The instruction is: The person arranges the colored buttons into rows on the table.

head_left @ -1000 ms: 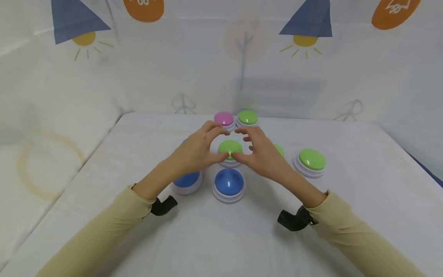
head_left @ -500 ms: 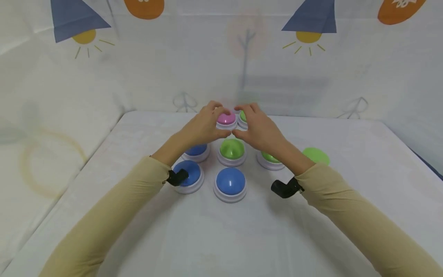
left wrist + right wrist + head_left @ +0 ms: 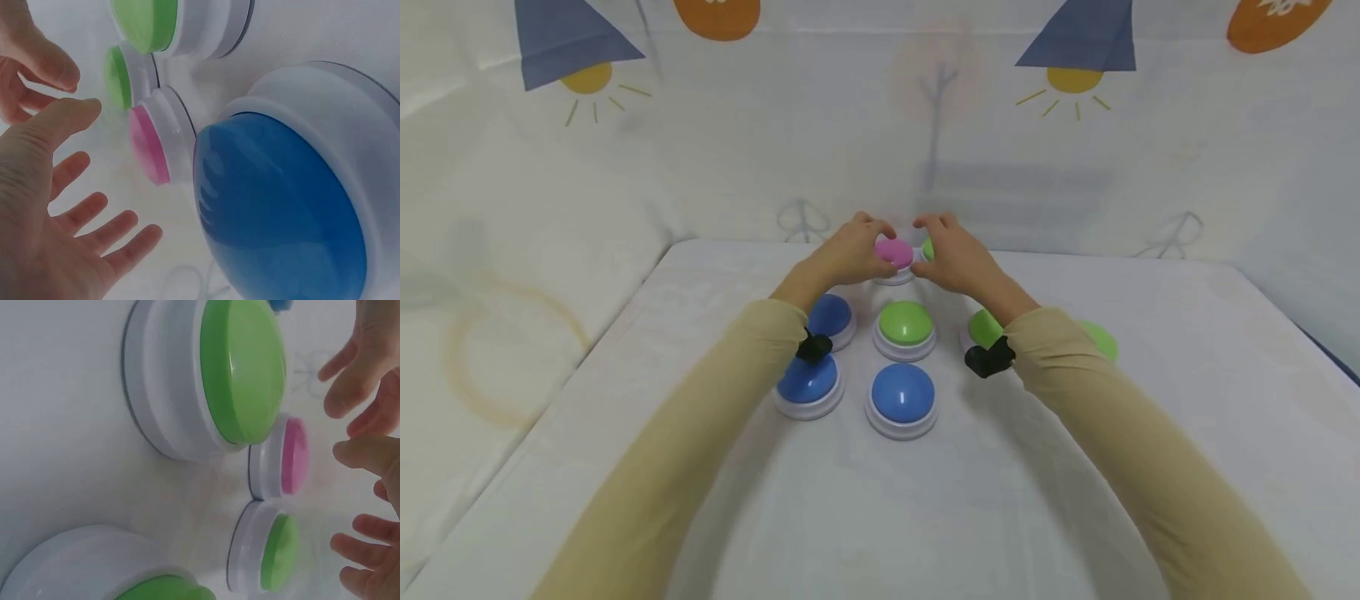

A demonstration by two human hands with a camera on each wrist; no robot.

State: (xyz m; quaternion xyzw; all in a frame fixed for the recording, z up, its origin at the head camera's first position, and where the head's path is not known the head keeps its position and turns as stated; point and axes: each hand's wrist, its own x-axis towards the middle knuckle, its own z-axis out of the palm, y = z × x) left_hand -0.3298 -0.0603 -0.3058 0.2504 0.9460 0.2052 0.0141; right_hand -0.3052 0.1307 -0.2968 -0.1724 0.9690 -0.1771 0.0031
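My left hand (image 3: 850, 254) hovers above the back of the table, fingers bent in a loose C and nothing held. Mirroring it, my right hand (image 3: 961, 260) curves its thumb and fingers the same way, also holding nothing. Between the two hands shows a pink push button (image 3: 895, 252) on a white base, and a green push button (image 3: 928, 249) beside it is partly covered by the right hand. Both wrist views show the hands apart from the buttons, thumb tips near each other: the left hand (image 3: 37, 206) spreads its fingers, as does the right hand (image 3: 375, 550).
A green button (image 3: 906, 323) and a blue button (image 3: 903, 393) stand in the middle column. More blue buttons (image 3: 808, 381) lie under the left forearm. Green buttons (image 3: 984, 327) sit partly behind the right forearm. A printed white cloth (image 3: 775, 150) hangs behind the white table (image 3: 865, 517).
Both hands have moved forward, from over the middle green button to near the pink one at the back. Their curved shape is kept, with the fingertips a bit apart. The buttons stay put.
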